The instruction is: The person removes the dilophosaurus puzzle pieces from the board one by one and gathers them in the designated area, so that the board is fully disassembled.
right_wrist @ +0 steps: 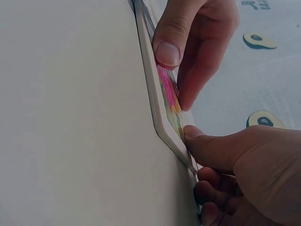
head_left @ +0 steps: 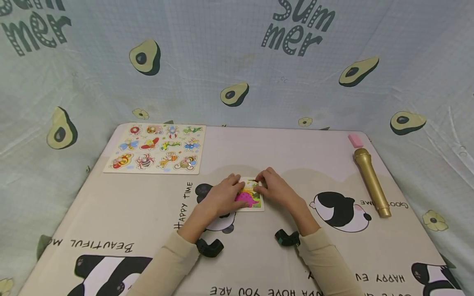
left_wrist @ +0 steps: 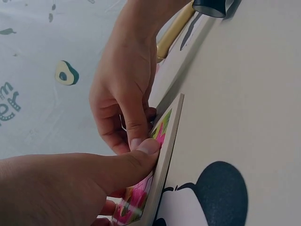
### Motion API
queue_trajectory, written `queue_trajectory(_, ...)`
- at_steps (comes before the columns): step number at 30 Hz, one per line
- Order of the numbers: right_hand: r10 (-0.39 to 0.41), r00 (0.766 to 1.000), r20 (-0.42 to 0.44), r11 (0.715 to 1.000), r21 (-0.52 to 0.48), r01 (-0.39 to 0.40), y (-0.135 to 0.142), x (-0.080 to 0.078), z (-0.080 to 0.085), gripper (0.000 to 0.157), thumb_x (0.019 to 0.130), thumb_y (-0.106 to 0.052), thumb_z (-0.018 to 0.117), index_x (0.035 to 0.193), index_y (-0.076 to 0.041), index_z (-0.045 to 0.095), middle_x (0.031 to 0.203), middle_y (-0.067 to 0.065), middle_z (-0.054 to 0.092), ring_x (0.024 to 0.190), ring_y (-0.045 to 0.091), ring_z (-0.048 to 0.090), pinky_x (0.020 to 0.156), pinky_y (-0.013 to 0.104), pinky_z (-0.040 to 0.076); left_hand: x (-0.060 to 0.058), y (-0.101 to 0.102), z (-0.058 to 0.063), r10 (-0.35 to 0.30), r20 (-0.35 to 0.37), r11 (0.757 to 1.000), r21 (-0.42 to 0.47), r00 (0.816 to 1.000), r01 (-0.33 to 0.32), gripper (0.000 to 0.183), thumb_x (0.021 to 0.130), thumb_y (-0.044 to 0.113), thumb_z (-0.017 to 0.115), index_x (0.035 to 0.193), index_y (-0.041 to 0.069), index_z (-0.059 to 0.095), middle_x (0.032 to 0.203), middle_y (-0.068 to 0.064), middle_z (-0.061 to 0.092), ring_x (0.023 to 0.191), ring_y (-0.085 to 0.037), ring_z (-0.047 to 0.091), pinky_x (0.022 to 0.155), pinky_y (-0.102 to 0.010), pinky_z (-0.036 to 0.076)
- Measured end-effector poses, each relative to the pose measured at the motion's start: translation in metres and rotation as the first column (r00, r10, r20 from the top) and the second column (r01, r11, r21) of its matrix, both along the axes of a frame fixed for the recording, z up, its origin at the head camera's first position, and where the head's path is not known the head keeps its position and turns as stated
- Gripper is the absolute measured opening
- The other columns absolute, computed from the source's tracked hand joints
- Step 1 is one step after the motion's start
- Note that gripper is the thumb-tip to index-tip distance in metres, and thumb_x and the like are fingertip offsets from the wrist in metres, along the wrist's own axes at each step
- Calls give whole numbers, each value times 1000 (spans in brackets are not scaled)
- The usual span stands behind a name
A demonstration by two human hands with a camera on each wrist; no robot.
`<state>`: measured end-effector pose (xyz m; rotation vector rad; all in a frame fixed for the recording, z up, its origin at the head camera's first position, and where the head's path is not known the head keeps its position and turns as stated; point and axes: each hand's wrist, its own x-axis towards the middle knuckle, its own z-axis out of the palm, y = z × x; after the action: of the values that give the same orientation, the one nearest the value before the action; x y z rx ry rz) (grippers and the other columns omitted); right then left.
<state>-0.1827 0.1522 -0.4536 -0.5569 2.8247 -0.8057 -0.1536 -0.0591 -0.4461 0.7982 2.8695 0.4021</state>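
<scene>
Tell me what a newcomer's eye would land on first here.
Probably the small picture board with its vivid magenta dinosaur, at the middle of the table, the left grip on its left side and the right grip at its far right corner. Next come the colourful insect picture board at the far left and the shiny gold microphone-shaped tube on the right.

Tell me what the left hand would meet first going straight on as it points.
Past the small picture board it touches, the left hand would probably meet the right hand first; depth between them is unclear.
</scene>
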Motion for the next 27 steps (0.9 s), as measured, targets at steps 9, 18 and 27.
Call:
queue_trajectory(9,0,1000,17,1000,-17,0,-1,0,-1,31,93,-21,72,115,-1,60,106,10,52,92,20,50,82,33,46,1,1,0,7,10,1000,0,1000,-7,70,91,49,69,143,5,54,156,-17,43,148,-34,37,118,-47,38)
queue_trajectory(18,8,1000,19,998,-55,-7,0,1,-2,32,93,-19,72,115,-1,57,107,10,53,93,20,51,83,33,47,2,1,0,5,11,1000,4,1000,-5,67,91,47,70,142,5,55,155,-18,44,148,-36,38,119,-47,37)
queue_trajectory(27,-10,1000,24,989,-145,13,4,0,-2,32,90,-19,76,112,-4,58,94,7,60,81,16,54,70,25,47,2,2,2,6,17,1000,0,1000,-7,68,91,49,69,143,6,55,156,-16,43,148,-35,37,118,-47,38)
